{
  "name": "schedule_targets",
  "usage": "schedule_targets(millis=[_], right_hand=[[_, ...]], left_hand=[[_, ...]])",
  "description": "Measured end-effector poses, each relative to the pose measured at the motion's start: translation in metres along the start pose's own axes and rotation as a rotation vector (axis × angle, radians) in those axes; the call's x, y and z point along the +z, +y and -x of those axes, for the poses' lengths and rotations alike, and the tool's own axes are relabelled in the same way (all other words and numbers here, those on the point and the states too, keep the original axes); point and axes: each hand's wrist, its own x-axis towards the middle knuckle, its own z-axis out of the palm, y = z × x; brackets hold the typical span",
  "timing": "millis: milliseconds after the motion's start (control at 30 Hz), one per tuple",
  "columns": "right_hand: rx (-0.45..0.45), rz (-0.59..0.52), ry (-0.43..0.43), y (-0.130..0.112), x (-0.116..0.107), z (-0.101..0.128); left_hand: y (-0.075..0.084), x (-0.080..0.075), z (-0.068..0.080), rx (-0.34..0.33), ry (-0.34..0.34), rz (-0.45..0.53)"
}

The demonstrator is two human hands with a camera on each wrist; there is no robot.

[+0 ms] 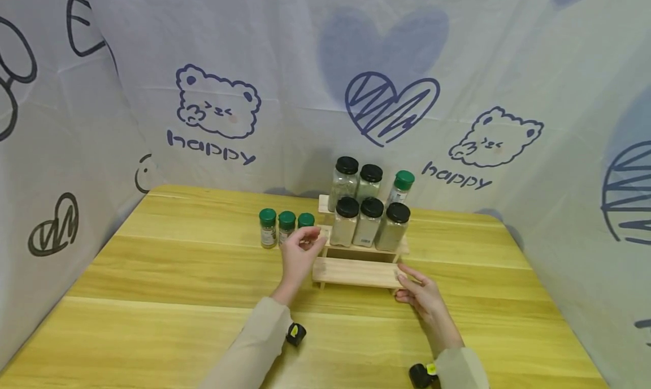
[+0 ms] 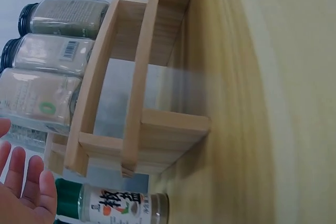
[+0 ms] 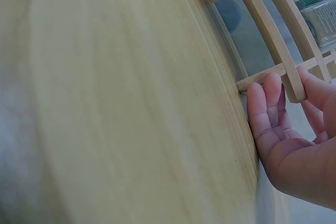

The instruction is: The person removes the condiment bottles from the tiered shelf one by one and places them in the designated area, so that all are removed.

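Observation:
A stepped wooden spice rack point(image 1: 358, 272) stands on the table, its lowest tier bare. My right hand point(image 1: 426, 299) holds the right end of that tier; in the right wrist view the thumb lies on top of the board and the fingers point(image 3: 258, 103) curl below it. My left hand point(image 1: 299, 259) is by the left end of the middle tier, and its fingers point(image 2: 32, 182) look loosely bent around nothing in the left wrist view. Three black-capped spice jars point(image 1: 366, 224) stand on the middle tier. Two more black-capped jars and a green-capped bottle point(image 1: 402, 188) occupy the top tier.
Three small green-capped spice bottles point(image 1: 268, 229) stand in a row on the wooden table point(image 1: 178, 253), left of the rack; my left hand partly covers the nearest one. A patterned white cloth point(image 1: 295, 112) hangs behind and beside the table.

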Motion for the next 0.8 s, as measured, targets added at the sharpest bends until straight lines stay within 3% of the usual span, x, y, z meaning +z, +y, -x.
schedule_targets(millis=[333,633,800], right_hand=[[-0.005,0.001,-0.009,0.0,0.0,0.001],[-0.014,-0.001,0.003,0.001,-0.001,0.001],[-0.005,0.011,0.035,0.002,0.0,0.0]], left_hand=[[0.001,0.012,-0.013,0.044,-0.015,-0.032],[0.011,0.021,-0.024,0.064,-0.017,0.001],[0.015,0.026,-0.029,0.088,-0.026,-0.037]])
